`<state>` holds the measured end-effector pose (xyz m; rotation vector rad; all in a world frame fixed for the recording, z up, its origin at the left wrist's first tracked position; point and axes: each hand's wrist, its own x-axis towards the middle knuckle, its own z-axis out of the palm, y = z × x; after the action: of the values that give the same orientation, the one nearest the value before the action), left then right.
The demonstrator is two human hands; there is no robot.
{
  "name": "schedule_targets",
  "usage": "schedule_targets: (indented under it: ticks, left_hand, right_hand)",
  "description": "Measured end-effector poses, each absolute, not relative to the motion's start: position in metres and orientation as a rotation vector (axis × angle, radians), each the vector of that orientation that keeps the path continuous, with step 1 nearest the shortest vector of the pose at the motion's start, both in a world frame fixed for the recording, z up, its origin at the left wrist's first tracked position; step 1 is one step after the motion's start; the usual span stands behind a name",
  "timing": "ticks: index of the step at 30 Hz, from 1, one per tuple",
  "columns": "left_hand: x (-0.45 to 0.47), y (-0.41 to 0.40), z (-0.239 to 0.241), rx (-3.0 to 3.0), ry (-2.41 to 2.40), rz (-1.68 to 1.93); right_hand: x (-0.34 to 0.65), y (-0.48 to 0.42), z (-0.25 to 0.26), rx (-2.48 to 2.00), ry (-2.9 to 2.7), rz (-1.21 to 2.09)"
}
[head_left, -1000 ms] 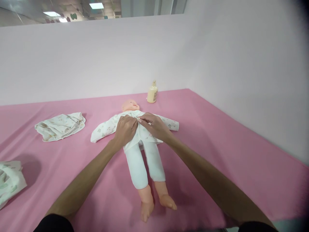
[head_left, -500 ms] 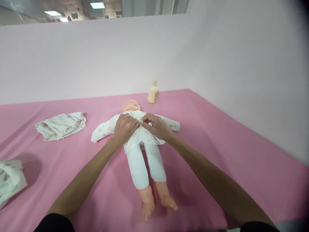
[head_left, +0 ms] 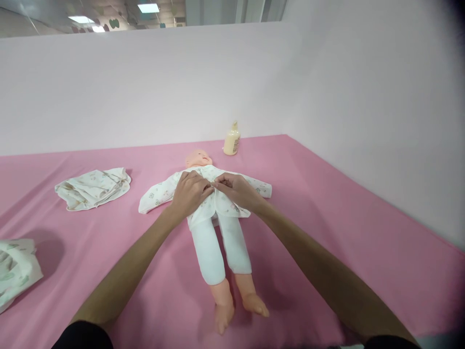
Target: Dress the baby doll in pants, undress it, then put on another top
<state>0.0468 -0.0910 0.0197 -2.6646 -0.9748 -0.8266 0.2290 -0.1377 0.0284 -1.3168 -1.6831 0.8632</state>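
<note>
A baby doll [head_left: 221, 293] lies on its back, head away from me, its bare feet toward me. It wears a white printed jacket [head_left: 203, 212] with both sleeves spread out, above white cloth on the legs. My left hand [head_left: 191, 193] rests on the jacket's front, fingers bent and pinching the cloth near the middle. Close against it, my right hand [head_left: 236, 190] pinches the jacket's front edge between thumb and forefinger. The fingertips of both hands nearly meet; the small spot they hold is partly hidden.
A pump bottle [head_left: 231, 140] of pale yellow liquid stands behind the doll's head. Folded printed cloth [head_left: 93, 189] lies to the left, and a white and green cloth item [head_left: 20, 271] sits at the near left. White walls [head_left: 145, 87] border the pink sheet [head_left: 152, 291] behind and right.
Both hands stay at the jacket's front. My right hand's fingers have closed in and flattened slightly against the cloth. The whole view has shifted a little.
</note>
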Motion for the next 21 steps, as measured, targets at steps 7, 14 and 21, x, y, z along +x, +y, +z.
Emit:
schedule_targets:
  ticks: [7,14,21]
  left_hand:
    - [0.046,-0.091,0.021,-2.762,-0.948,-0.824]
    - [0.046,-0.092,0.021,-2.757,-0.948,-1.009]
    - [0.048,-0.093,0.022,-2.829,-1.029,-1.065]
  right_hand:
    - [0.234,-0.136,0.033,-1.192,-1.645,0.95]
    - [0.239,-0.135,0.034,-1.195,-1.612,0.944]
    - [0.242,-0.136,0.037,-1.186,-1.614,0.944]
